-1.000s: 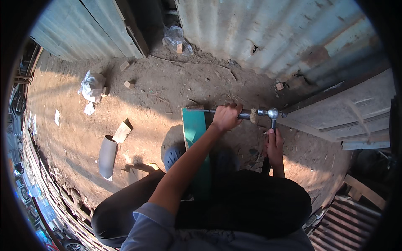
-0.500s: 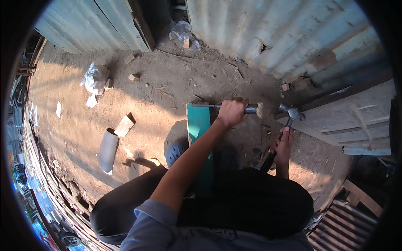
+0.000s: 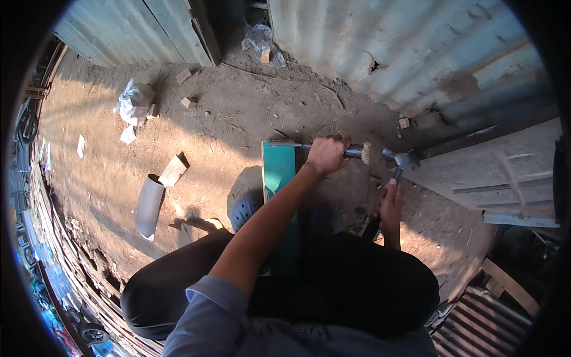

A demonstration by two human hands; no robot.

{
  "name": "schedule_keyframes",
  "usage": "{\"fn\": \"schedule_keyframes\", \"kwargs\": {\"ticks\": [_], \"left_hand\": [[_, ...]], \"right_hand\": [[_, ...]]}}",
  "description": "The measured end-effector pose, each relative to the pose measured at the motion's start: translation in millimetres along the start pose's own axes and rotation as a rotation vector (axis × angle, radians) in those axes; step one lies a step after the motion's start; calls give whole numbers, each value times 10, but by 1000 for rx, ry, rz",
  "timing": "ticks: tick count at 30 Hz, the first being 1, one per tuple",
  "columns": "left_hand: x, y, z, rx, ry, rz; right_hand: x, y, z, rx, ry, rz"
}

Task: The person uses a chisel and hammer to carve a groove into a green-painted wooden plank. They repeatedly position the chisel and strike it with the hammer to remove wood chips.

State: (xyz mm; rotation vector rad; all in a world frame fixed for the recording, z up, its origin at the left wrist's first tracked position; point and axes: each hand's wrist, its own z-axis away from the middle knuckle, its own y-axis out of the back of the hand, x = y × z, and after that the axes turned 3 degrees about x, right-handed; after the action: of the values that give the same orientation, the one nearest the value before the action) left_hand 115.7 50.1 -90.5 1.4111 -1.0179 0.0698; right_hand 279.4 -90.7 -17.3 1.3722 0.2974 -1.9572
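Note:
My left hand is wrapped around the handle of a chisel, held nearly level. Its metal blade reaches left over the far end of a green board, and the handle's frayed butt sticks out to the right of my fist. In my right hand is a hammer, gripped by its dark handle. The hammer's metal head is raised just right of the chisel's butt, a small gap apart. The board runs back toward my lap, partly covered by my left forearm.
Corrugated metal sheets stand along the far side. A wooden panel leans at the right. On the dirt ground at the left lie a curved grey piece, a wood offcut and a white plastic bag.
The hammer and my right hand have moved left, bringing the head closer to the chisel's butt. My left hand keeps its hold on the chisel. The whole view has shifted slightly.

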Motion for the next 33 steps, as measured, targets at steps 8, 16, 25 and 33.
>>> {"fn": "schedule_keyframes", "kwargs": {"ticks": [8, 16, 25, 33], "left_hand": [[-41, 114, 62, -14, 41, -3], [-12, 195, 85, -69, 60, -24], [-121, 3, 118, 18, -3, -9], [-64, 49, 109, -89, 21, -68]], "right_hand": [[-154, -20, 91, 87, -63, -205], [23, 91, 32, -126, -14, 146], [50, 86, 14, -312, 88, 315], [332, 87, -66, -241, 70, 311]]}}
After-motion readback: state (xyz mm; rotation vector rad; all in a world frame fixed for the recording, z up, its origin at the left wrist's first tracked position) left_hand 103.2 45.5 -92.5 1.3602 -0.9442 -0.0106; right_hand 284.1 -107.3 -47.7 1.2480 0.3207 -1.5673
